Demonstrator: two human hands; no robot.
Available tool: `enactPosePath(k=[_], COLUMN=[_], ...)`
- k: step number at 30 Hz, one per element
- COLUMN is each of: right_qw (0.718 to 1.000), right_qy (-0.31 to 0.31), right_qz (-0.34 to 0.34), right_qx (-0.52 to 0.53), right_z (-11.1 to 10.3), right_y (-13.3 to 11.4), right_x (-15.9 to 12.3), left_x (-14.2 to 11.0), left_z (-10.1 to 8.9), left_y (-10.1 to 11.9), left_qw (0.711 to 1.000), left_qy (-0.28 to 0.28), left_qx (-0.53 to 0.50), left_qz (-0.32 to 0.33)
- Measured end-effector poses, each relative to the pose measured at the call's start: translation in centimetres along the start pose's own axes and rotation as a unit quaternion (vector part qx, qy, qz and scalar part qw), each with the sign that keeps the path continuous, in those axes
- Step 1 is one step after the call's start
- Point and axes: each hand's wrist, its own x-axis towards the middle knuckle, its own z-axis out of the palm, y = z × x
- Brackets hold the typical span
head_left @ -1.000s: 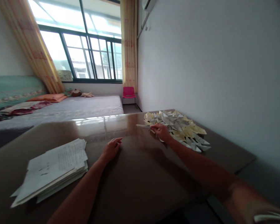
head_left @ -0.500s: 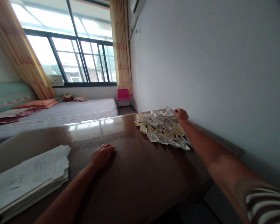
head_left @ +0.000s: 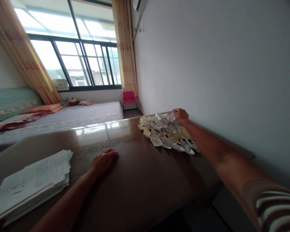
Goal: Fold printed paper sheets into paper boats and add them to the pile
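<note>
Head view: many paper boats lie folded at the far right of the table, my right hand curled at their edge, hold unclear, my left hand loosely extended, apparently empty, with unfolded sheets left, stacked near left.

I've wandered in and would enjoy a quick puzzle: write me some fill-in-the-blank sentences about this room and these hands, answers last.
1. The hand nearest the folded paper boats is the person's ____ one.
2. The stack of papers lies to the ____ of the left hand.
3. The chair is coloured ____.
4. The visible sleeve is patterned with ____.

Missing words: right; left; pink; stripes.
</note>
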Motion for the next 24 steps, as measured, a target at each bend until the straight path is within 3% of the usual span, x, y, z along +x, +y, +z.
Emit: enactPosePath(k=[4,7,10,14,16,18,21,24], right_qw=[0.995,0.973,0.926,0.821,0.791,0.772,0.764,0.765], right_qy=[0.013,-0.043,-0.124,-0.212,-0.242,-0.264,-0.277,-0.286], right_qz=[-0.084,-0.198,-0.310,-0.456,-0.480,-0.492,-0.491,-0.475], right_qx=[0.045,0.110,0.175,0.271,0.292,0.304,0.314,0.328], right_z=[-0.8,0.3,2.2,4.2,4.9,5.6,6.7,7.7], right_y=[-3.9,-8.6,-13.4,-17.4,-18.6,-19.5,-20.6,-21.1], right_x=[-1.8,-5.7,-11.8,-19.4,-22.0,-23.7,-25.3,-26.2], left_x=[0.6,0.8,0.3,-3.6,-6.7,-9.7,-12.6,-13.1], left_z=[-1.0,-2.6,-5.5,-11.2,-13.5,-14.7,-14.4,-13.3], left_y=[0.8,0.8,-1.2,-6.5,-8.7,-10.0,-10.7,-10.9], left_qw=[0.999,0.995,0.988,0.970,0.957,0.947,0.939,0.932], left_qy=[-0.045,-0.089,-0.108,-0.091,-0.110,-0.133,-0.155,-0.167], left_qx=[-0.002,-0.004,0.004,0.029,0.031,0.028,0.027,0.044], left_qz=[-0.021,-0.045,-0.106,-0.224,-0.265,-0.292,-0.305,-0.320])
